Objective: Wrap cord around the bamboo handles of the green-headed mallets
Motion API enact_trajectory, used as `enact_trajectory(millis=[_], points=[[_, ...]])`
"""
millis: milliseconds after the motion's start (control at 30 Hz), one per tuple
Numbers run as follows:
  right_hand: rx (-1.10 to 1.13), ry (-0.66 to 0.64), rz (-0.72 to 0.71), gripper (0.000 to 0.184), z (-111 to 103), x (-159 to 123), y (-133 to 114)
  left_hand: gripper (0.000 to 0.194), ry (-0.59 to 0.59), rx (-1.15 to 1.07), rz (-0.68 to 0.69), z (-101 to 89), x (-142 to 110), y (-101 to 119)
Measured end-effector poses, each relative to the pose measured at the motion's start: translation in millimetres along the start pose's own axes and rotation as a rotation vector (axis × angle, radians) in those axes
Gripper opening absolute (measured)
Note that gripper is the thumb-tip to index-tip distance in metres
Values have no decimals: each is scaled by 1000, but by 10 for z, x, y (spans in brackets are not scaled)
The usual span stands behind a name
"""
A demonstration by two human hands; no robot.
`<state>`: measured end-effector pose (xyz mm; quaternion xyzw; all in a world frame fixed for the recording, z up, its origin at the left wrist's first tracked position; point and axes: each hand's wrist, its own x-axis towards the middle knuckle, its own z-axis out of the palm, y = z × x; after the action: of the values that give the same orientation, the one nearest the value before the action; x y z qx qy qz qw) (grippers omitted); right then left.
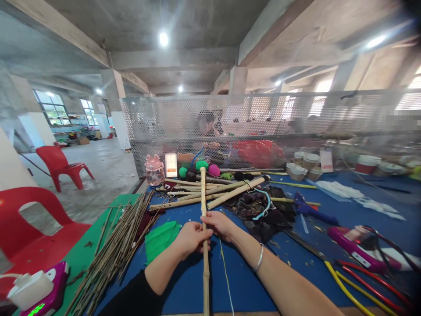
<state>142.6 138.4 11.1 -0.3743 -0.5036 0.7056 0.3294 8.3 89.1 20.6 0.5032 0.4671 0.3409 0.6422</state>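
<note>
Both hands are closed on one pale bamboo stick (206,263), which runs from 12 o'clock to 6 o'clock through the hands, taking them as the dial's centre. The left hand (193,239) wraps it from the 9 o'clock side, thumb laid across the front. The right hand (222,224) pinches it a little higher, thumb and forefinger narrow on the shaft. A silvery bangle (259,258) circles the right wrist.

At 5 o'clock a thin yellowish thread (225,272) hangs over the blue tabletop (243,281); its upper end seems to disappear beneath the right hand, though the fingers cover that spot.

A green cloth (161,239) lies at 9 o'clock, near the left hand, with a sheaf of thin twigs (112,259) beyond it, between 8 and 9. Towards 12 o'clock the stick's far end overlaps a green ball (200,165) in view, with a magenta ball (214,170) just to its 3 o'clock side. A pink bottle (154,171) stands at 11 o'clock. Just past 2 o'clock a light-blue cord (269,202) curves over dark material (245,210); a blue glue gun (315,213) lies near 3, and a yellow-handled cutter (342,284) at 4.
</note>
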Motion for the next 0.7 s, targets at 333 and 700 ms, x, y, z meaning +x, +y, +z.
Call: enact_trajectory(millis=[333, 700], points=[[-92, -3, -36, 31, -49, -15, -23, 37, -75, -34, -123, -40, -36, 67], [131, -193, 21, 28, -155, -72, -73, 33, -236, -194, -99, -43, -71, 117]])
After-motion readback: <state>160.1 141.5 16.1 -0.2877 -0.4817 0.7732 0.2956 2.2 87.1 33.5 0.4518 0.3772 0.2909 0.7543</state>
